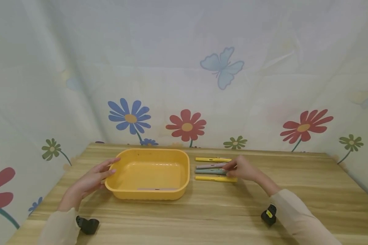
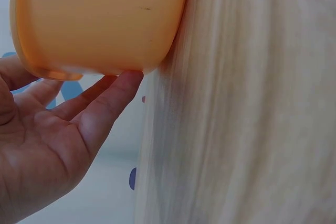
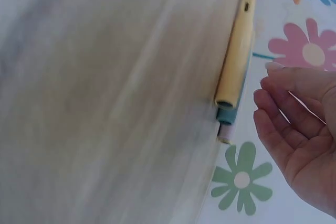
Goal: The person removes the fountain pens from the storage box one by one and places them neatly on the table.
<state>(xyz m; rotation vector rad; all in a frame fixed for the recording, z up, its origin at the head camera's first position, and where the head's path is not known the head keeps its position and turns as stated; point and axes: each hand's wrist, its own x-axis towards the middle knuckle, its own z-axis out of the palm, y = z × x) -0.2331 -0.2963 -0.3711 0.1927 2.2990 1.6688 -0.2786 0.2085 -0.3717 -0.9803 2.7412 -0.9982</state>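
Note:
My left hand (image 1: 93,177) touches the left rim of a yellow plastic basin (image 1: 185,187), its fairly straight fingers (image 2: 107,103) against the outer wall. Inside the basin, along its near side, lies a pale lilac pen (image 1: 157,189). To the right, my right hand (image 1: 243,168) hovers over the right ends of a row of pens. From back to front these are a yellow pen (image 1: 211,159), a greyish lilac pen (image 1: 208,166), a teal pen (image 1: 210,171) and another yellow pen (image 1: 214,178). In the right wrist view, its fingers are loosely bent with nothing between them, apart from the pens.
A wood-grain table (image 1: 184,221) carries everything. Behind it hangs a pale curtain (image 1: 159,78) printed with flowers and a butterfly, close to the table's far edge. Black wrist cameras sit at both beige sleeves (image 1: 297,214).

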